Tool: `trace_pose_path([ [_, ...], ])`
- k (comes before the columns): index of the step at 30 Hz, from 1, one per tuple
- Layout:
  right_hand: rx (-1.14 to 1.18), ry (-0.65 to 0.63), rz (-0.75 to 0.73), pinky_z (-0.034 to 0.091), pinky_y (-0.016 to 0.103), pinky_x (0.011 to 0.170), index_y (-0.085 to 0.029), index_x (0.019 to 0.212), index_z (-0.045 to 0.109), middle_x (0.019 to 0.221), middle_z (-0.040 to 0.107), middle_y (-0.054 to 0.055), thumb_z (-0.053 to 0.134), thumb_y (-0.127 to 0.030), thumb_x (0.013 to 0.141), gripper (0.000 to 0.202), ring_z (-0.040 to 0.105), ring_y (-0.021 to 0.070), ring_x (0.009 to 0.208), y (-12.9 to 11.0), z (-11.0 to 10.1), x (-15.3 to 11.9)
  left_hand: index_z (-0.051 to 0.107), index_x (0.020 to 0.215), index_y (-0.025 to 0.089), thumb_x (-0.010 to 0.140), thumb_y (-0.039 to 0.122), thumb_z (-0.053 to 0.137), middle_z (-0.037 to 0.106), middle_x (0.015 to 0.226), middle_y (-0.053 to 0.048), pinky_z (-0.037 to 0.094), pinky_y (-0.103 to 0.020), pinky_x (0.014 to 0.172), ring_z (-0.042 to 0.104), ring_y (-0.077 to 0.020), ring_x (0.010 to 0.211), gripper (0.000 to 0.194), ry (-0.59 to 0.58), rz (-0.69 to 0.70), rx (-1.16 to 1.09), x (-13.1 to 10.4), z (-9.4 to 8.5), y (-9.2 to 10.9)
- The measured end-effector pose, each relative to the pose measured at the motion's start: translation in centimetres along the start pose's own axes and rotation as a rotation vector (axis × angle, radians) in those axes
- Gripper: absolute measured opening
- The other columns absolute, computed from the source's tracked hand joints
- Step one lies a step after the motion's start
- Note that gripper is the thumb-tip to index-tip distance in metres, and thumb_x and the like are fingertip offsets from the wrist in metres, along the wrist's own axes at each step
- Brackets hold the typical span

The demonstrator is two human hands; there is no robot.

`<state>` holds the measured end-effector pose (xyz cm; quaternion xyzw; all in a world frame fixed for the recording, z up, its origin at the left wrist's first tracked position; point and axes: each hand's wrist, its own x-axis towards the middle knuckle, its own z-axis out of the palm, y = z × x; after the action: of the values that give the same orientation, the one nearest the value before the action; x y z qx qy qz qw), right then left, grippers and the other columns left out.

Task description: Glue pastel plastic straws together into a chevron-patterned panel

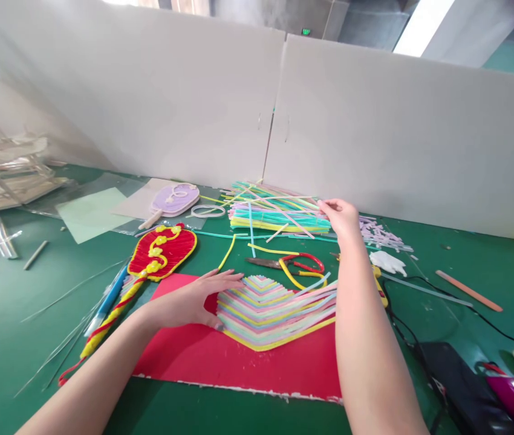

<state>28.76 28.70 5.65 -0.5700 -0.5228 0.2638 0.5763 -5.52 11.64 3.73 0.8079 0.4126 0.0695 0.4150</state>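
A panel of pastel pipe cleaners point(257, 320), laid in V-shaped stripes of pink, yellow, blue and green, lies on a red sheet point(239, 368). Its right-hand ends run loose toward my right forearm. My left hand point(198, 299) rests at the panel's left edge, thumb and fingers spread apart. Farther back, my right hand point(341, 216) pinches the end of a pale pipe cleaner point(291, 197) over a pile of coloured pipe cleaners point(279, 223). Red-and-yellow-handled scissors point(284, 263) lie between the panel and the pile.
Left of the sheet lies a red-and-yellow fan point(161, 251). Behind it are a lilac fan point(175, 199), a white ring point(208, 211) and a green paper sheet point(94, 214). Lilac clippings point(377, 232), a black cable point(502, 326) and a black case point(459, 380) are on the right.
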Motion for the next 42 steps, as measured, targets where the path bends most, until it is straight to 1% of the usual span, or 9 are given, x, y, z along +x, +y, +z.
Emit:
trace_pose_path([
  [10, 0.0, 0.007, -0.006, 0.049, 0.03, 0.065, -0.016, 0.071, 0.064, 0.062, 0.065, 0.001, 0.074, -0.047, 0.061, 0.034, 0.062, 0.0162, 0.063, -0.4, 0.0, -0.3, 0.042, 0.138, 0.038, 0.075, 0.037, 0.071, 0.031, 0.153, 0.002, 0.02, -0.045, 0.116, 0.016, -0.0252, 0.144, 0.069, 0.031, 0.025, 0.003, 0.0, 0.1, -0.2],
  [14, -0.001, 0.009, -0.01, 0.048, 0.03, 0.064, -0.016, 0.071, 0.064, 0.061, 0.064, 0.001, 0.074, -0.044, 0.06, 0.032, 0.061, 0.0161, 0.063, -0.6, 0.0, -0.3, 0.06, 0.122, 0.03, 0.082, 0.032, 0.063, 0.049, 0.141, -0.004, 0.04, -0.036, 0.104, 0.043, -0.0241, 0.131, 0.04, 0.228, 0.042, -0.075, 0.2, -0.1, 0.4],
  [17, 0.004, 0.02, -0.008, 0.048, 0.03, 0.064, -0.016, 0.071, 0.064, 0.06, 0.064, 0.0, 0.074, -0.041, 0.06, 0.029, 0.061, 0.016, 0.062, -0.8, -0.1, -0.3, 0.072, 0.091, 0.024, 0.084, 0.032, 0.059, 0.065, 0.105, -0.005, 0.049, -0.029, 0.085, 0.062, -0.0182, 0.095, 0.017, 0.334, 0.038, -0.039, 0.3, -0.1, 1.0],
  [19, 0.007, 0.022, -0.002, 0.048, 0.03, 0.065, -0.017, 0.071, 0.064, 0.06, 0.064, 0.0, 0.074, -0.039, 0.06, 0.027, 0.061, 0.0157, 0.062, -0.9, -0.1, -0.4, 0.074, 0.082, 0.025, 0.083, 0.031, 0.062, 0.065, 0.086, -0.001, 0.048, -0.026, 0.077, 0.06, -0.0145, 0.079, 0.014, 0.308, 0.016, 0.038, 0.5, 0.1, 1.2],
  [21, 0.009, 0.022, 0.004, 0.048, 0.03, 0.065, -0.017, 0.07, 0.064, 0.059, 0.063, -0.001, 0.074, -0.037, 0.061, 0.025, 0.06, 0.0155, 0.061, -1.1, 0.0, -0.5, 0.074, 0.08, 0.026, 0.081, 0.029, 0.064, 0.064, 0.081, 0.0, 0.046, -0.024, 0.074, 0.059, -0.013, 0.075, 0.01, 0.259, 0.015, 0.081, 0.6, 0.3, 1.2],
  [28, 0.002, 0.017, 0.018, 0.048, 0.031, 0.066, -0.017, 0.07, 0.064, 0.059, 0.063, -0.001, 0.073, -0.035, 0.062, 0.023, 0.06, 0.0151, 0.061, -1.4, 0.2, -0.7, 0.074, 0.082, 0.025, 0.083, 0.031, 0.063, 0.068, 0.086, -0.001, 0.044, -0.024, 0.074, 0.06, -0.0152, 0.082, 0.012, 0.204, 0.071, 0.07, 0.8, 0.8, 0.3],
  [36, -0.037, 0.002, -0.019, 0.05, 0.031, 0.066, -0.016, 0.073, 0.065, 0.063, 0.065, 0.002, 0.072, -0.04, 0.065, 0.026, 0.062, 0.017, 0.065, -1.2, 0.1, -0.5, 0.075, 0.084, 0.027, 0.084, 0.03, 0.061, 0.07, 0.095, -0.001, 0.045, -0.023, 0.082, 0.062, -0.017, 0.093, 0.014, 0.18, 0.064, 0.053, 0.6, 0.8, 0.9],
  [39, -0.047, -0.013, -0.032, 0.051, 0.031, 0.066, -0.016, 0.075, 0.065, 0.065, 0.066, 0.002, 0.07, -0.043, 0.066, 0.03, 0.063, 0.0177, 0.066, -0.6, 0.2, -0.3, 0.074, 0.086, 0.026, 0.085, 0.032, 0.059, 0.07, 0.092, -0.002, 0.046, -0.023, 0.077, 0.062, -0.0166, 0.088, 0.016, 0.223, 0.054, 0.045, 0.7, 0.9, 1.2],
  [42, -0.1, -0.03, -0.055, 0.052, 0.032, 0.067, -0.015, 0.078, 0.066, 0.066, 0.068, 0.003, 0.068, -0.045, 0.068, 0.031, 0.065, 0.018, 0.067, 0.1, 0.4, -0.1, 0.07, 0.08, 0.021, 0.089, 0.035, 0.05, 0.067, 0.078, -0.002, 0.044, -0.022, 0.068, 0.059, -0.0142, 0.073, 0.027, 0.344, 0.026, 0.051, 1.0, 1.3, 1.4],
])
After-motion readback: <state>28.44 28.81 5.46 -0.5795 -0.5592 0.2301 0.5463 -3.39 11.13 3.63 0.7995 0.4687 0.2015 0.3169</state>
